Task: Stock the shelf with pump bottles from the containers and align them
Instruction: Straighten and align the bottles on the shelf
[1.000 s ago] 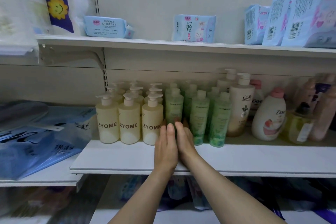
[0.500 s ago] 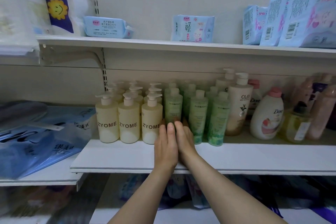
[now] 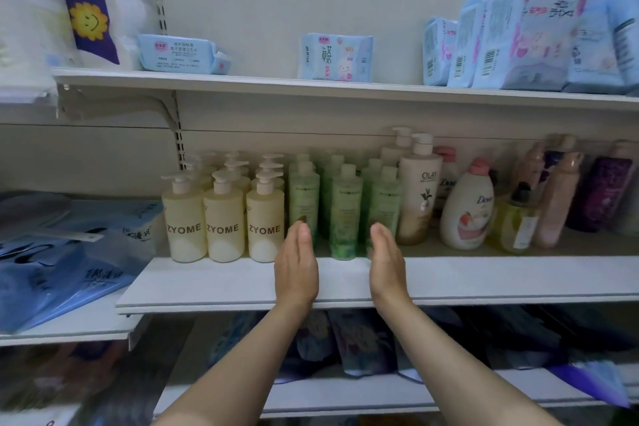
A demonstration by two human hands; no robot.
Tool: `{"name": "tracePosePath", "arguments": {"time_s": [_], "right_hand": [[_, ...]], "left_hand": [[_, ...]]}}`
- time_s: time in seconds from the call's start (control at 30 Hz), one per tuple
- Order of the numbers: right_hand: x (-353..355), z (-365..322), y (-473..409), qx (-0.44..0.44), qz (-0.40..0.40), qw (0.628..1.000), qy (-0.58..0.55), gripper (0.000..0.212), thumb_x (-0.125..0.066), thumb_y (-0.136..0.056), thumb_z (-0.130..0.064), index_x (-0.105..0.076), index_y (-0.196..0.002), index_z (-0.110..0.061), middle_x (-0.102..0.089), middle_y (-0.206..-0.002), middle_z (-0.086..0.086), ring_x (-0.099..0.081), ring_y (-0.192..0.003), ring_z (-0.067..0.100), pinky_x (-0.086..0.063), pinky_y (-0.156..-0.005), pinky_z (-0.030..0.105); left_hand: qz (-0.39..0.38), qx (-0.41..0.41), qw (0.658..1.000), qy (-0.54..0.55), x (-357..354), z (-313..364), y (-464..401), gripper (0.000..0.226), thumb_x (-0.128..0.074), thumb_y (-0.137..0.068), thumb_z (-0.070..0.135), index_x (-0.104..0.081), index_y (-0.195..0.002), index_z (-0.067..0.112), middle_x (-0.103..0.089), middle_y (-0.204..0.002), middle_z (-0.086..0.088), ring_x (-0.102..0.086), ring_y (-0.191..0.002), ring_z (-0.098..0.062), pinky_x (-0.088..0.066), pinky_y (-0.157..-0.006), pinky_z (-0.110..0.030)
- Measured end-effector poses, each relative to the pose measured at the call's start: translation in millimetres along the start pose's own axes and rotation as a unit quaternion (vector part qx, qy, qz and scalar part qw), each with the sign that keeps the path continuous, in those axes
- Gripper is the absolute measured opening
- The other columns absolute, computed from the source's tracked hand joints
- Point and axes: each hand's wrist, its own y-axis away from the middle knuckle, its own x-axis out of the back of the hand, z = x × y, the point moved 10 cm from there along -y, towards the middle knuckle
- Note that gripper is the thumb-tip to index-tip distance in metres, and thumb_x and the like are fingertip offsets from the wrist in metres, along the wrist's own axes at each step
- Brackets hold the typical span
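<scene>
The shelf [image 3: 242, 284] is a white board running across the middle of the unit, with a second white shelf [image 3: 311, 86] above it. On the upper shelf sit pale blue wipe packs [image 3: 525, 34] stacked at the right, one flat pack [image 3: 179, 54] toward the left, one upright pack [image 3: 335, 57] near the centre, and a large white bag with a sunflower face [image 3: 86, 10] at the far left. A lower side shelf at the left carries blue plastic bags [image 3: 62, 263].

On the middle shelf, the cream pump bottles [image 3: 223, 218] marked ZYOME stand upright in three files, front row touching side by side, pump heads facing left. Just to their right stand the green bottles [image 3: 345, 214], also in files running back; the front ones are not in an even line, the centre one sitting slightly forward. Next right: a tall Olay pump bottle [image 3: 420, 190], a white Dove bottle [image 3: 466, 207], a yellow bottle [image 3: 515, 221], then pink and purple bottles, blurred.

Left hand [image 3: 296, 266]: flat, fingers straight and together, palm turned inward, fingertips at the base of the left front green bottle. Holds nothing.

Right hand [image 3: 385, 259]: same flat pose, palm facing the left hand, fingertips at the right front green bottle. Holds nothing. The centre green bottle stands between the two hands.
</scene>
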Motion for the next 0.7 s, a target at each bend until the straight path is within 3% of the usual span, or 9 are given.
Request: {"name": "tracePosePath", "arguments": {"time_s": [0.07,0.17,0.27,0.33,0.43,0.63,0.7], "right_hand": [[-3,6,-5,-0.018,-0.025,0.999,0.015,0.051,-0.039,-0.104,-0.047,-0.046,-0.148,-0.021,-0.047,-0.150,-0.007,-0.040,-0.141,0.014,-0.027,-0.121,0.041],[-12,7,-6,-0.031,-0.052,0.998,0.020,0.053,-0.038,-0.103,-0.050,-0.048,-0.147,-0.022,-0.046,-0.151,-0.007,-0.040,-0.141,0.013,-0.028,-0.120,0.040],[-17,8,-10,-0.042,-0.059,0.997,0.002,0.025,-0.041,-0.104,-0.046,-0.063,-0.114,-0.040,-0.060,-0.121,-0.022,-0.054,-0.115,-0.003,-0.040,-0.100,0.022],[-19,7,-9,-0.049,-0.062,0.997,-0.009,0.017,-0.043,-0.104,-0.044,-0.057,-0.094,-0.045,-0.052,-0.102,-0.034,-0.051,-0.094,-0.015,-0.035,-0.086,0.013],[-22,4,-8,-0.051,-0.071,0.996,-0.012,0.015,-0.043,-0.104,-0.044,-0.054,-0.094,-0.043,-0.049,-0.097,-0.035,-0.048,-0.089,-0.018,-0.034,-0.080,0.008],[-21,11,-13,-0.028,-0.075,0.997,0.013,0.020,-0.040,-0.105,-0.045,-0.060,-0.101,-0.043,-0.057,-0.110,-0.023,-0.052,-0.100,-0.014,-0.038,-0.088,0.012],[-21,17,-10,-0.037,-0.082,0.996,0.009,0.034,-0.037,-0.104,-0.048,-0.062,-0.123,-0.035,-0.060,-0.129,-0.014,-0.054,-0.118,-0.001,-0.040,-0.106,0.027]], "left_hand": [[-0.044,0.043,0.997,0.049,-20,-2,2,0.064,-0.021,-0.101,0.059,-0.043,-0.148,0.022,-0.045,-0.151,0.003,-0.040,-0.138,-0.011,-0.026,-0.111,-0.023],[-0.083,0.092,0.990,0.070,-44,-3,6,0.073,-0.019,-0.095,0.071,-0.039,-0.150,0.027,-0.040,-0.154,0.006,-0.035,-0.142,-0.012,-0.023,-0.110,-0.024],[-0.099,0.103,0.987,0.070,-56,-5,7,0.075,-0.017,-0.092,0.075,-0.044,-0.147,0.031,-0.045,-0.151,0.006,-0.040,-0.139,-0.013,-0.029,-0.108,-0.025],[-0.097,0.093,0.989,0.058,-57,-6,9,0.076,-0.016,-0.090,0.077,-0.044,-0.146,0.033,-0.046,-0.150,0.006,-0.041,-0.138,-0.013,-0.029,-0.108,-0.026],[-0.087,0.085,0.992,0.045,-55,-8,9,0.075,-0.015,-0.091,0.077,-0.044,-0.146,0.035,-0.046,-0.150,0.007,-0.040,-0.138,-0.013,-0.028,-0.106,-0.025],[-0.085,0.087,0.992,0.046,-55,-7,9,0.072,-0.015,-0.093,0.074,-0.046,-0.145,0.034,-0.048,-0.149,0.007,-0.041,-0.137,-0.014,-0.029,-0.108,-0.026],[-0.082,0.093,0.992,0.038,-55,-9,11,0.076,-0.013,-0.091,0.076,-0.047,-0.144,0.035,-0.048,-0.148,0.006,-0.041,-0.138,-0.015,-0.030,-0.110,-0.029]]}}
